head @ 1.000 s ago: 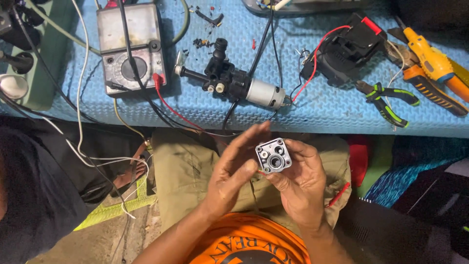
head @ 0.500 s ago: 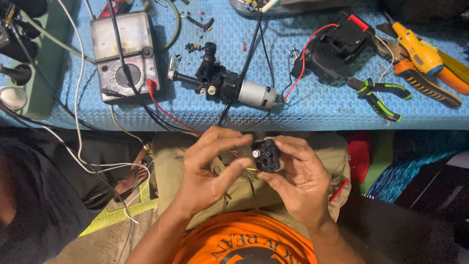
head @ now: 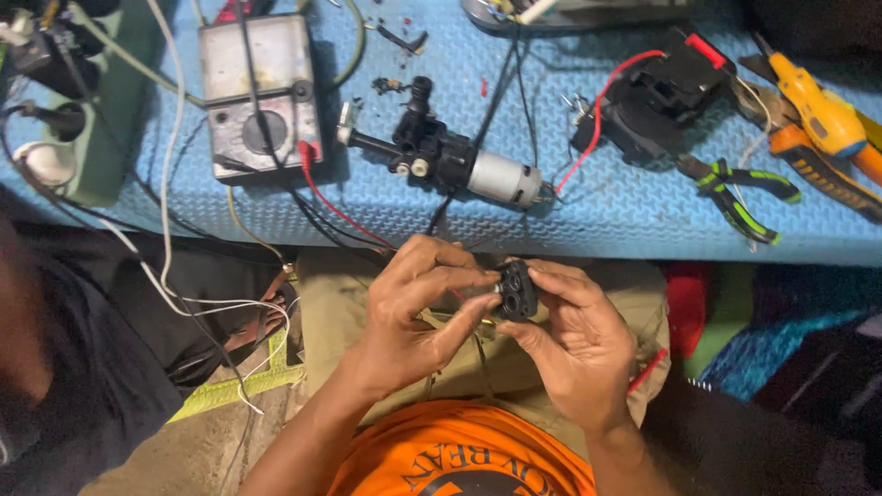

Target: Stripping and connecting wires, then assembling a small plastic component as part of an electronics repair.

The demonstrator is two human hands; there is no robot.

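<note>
A small black pump part with round ports is pinched between both hands over my lap. My right hand grips it from the right and below. My left hand holds its left side with thumb and fingertips. Just beyond the hands, on the blue mat, lies a black pump body joined to a silver motor.
A grey analog multimeter with red and black leads lies at left. Green-handled pliers, a black housing with a red wire and a yellow tool lie at right. A green power strip is far left. White wires hang off the mat's front edge.
The part was face-up in my right hand with the left hand open beside it. The left hand has closed on it and the part is turned on edge, slightly lower.
</note>
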